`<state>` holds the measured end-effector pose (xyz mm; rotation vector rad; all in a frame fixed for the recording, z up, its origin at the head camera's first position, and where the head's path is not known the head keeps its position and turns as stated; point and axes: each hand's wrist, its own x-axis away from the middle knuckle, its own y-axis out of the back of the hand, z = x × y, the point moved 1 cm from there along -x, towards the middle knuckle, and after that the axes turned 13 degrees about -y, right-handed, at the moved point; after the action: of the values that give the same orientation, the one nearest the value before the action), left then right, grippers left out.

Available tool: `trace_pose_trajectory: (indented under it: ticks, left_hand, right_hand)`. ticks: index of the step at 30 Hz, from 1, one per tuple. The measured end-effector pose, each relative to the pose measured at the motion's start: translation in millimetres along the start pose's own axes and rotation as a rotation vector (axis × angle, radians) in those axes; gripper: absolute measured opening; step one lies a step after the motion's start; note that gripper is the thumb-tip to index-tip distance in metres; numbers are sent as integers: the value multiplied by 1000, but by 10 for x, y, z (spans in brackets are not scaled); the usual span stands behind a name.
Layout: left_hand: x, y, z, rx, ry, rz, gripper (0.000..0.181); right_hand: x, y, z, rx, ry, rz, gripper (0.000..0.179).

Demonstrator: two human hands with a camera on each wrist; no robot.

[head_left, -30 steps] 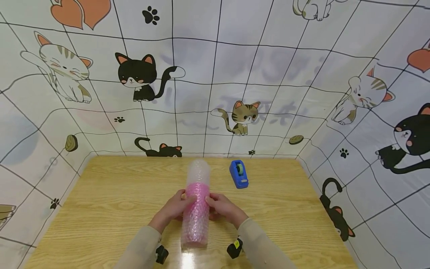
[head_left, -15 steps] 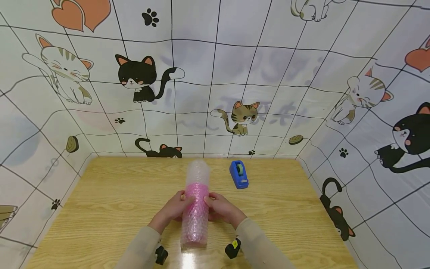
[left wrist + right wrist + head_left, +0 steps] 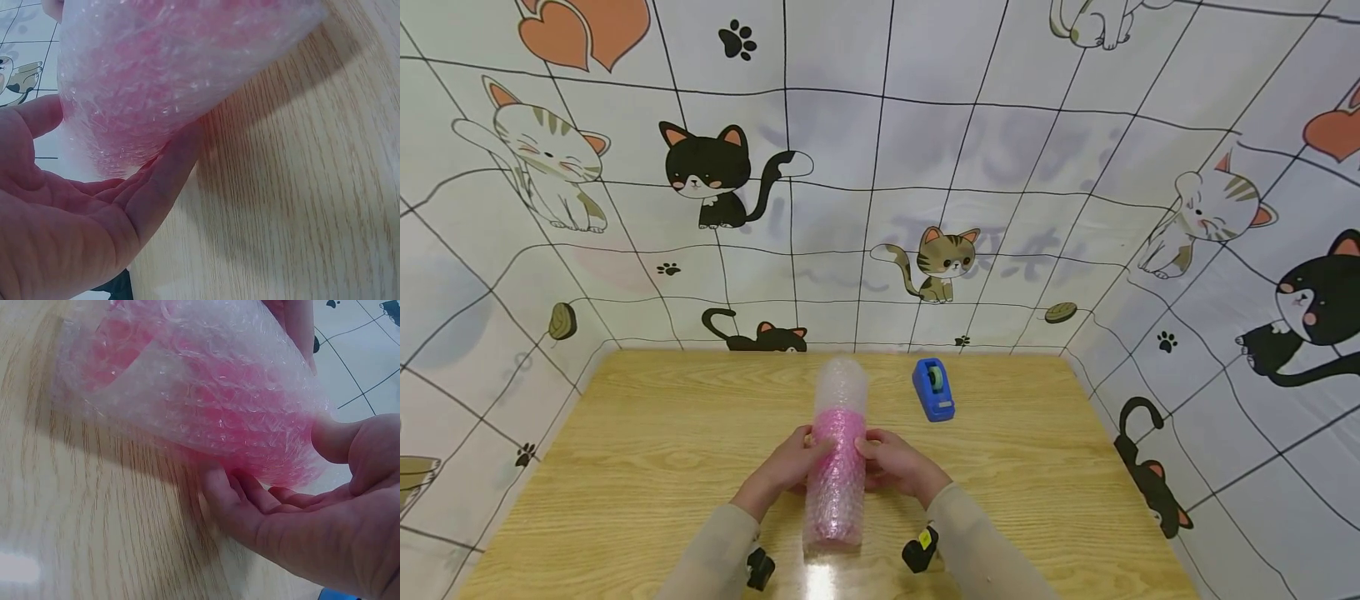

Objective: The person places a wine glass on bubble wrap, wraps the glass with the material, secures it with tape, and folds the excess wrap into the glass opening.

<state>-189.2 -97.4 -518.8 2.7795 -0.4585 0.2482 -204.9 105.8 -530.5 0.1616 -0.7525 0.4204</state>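
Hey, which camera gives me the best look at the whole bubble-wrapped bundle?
The head view, because the bubble-wrapped bundle appears there from end to end. The left and right wrist views show its bubbly surface closer, but the picture's top edge cuts it off.

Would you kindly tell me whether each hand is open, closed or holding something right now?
Left hand: holding the bubble wrap, on its left side.
Right hand: holding the same bubble wrap, on its right side.
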Motion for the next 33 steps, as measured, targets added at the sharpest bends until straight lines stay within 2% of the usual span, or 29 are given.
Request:
trace_pose_trajectory:
  ticks: [16, 21, 33]
  left_hand:
    - [14, 29, 17, 16, -7, 7, 75]
    - [17, 32, 34, 41, -2, 3, 76]
    - [51, 63, 55, 48, -26, -12, 70]
  right_hand:
    - [-94, 16, 17, -123, -41, 27, 66]
    - [-142, -2, 23, -113, -67, 14, 66]
    - [-182, -66, 48, -153, -89, 35, 54]
